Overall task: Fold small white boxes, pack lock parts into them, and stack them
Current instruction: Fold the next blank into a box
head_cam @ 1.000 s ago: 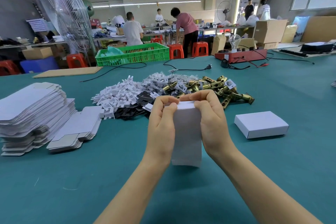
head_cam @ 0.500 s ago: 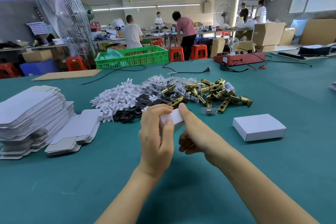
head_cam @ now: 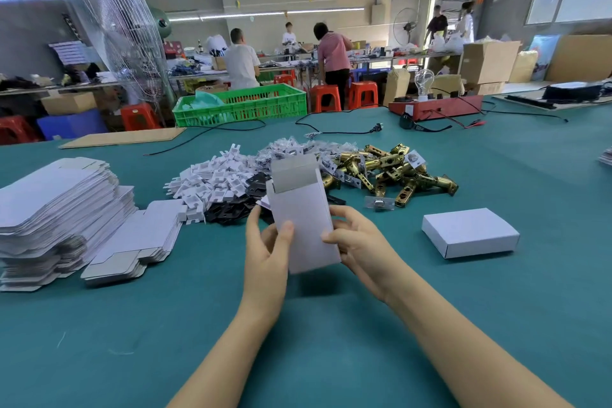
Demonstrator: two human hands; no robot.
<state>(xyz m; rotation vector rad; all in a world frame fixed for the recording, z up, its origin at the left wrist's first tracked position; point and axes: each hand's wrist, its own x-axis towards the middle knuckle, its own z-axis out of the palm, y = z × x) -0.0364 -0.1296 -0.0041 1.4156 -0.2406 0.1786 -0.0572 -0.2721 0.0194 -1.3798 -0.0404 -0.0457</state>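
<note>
**Box held upright over the bench, top flap open**

Box (head_cam: 299, 222) is gripped by left hand (head_cam: 268, 242) and right hand (head_cam: 357, 242) above mid-bench. Beyond it lie white inserts (head_cam: 212, 182), black plates (head_cam: 231, 209) and brass latches (head_cam: 390, 172); flat blanks (head_cam: 56, 202) sit left, a closed box (head_cam: 470, 232) right.

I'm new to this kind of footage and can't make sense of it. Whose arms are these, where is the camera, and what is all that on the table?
The camera sits on a person's head, looking down at their own bare hands. The left hand and right hand hold a small white box upright, top flap open. On the green table lie flat box blanks, white plastic pieces, black plates, brass lock parts and one finished box.
</note>
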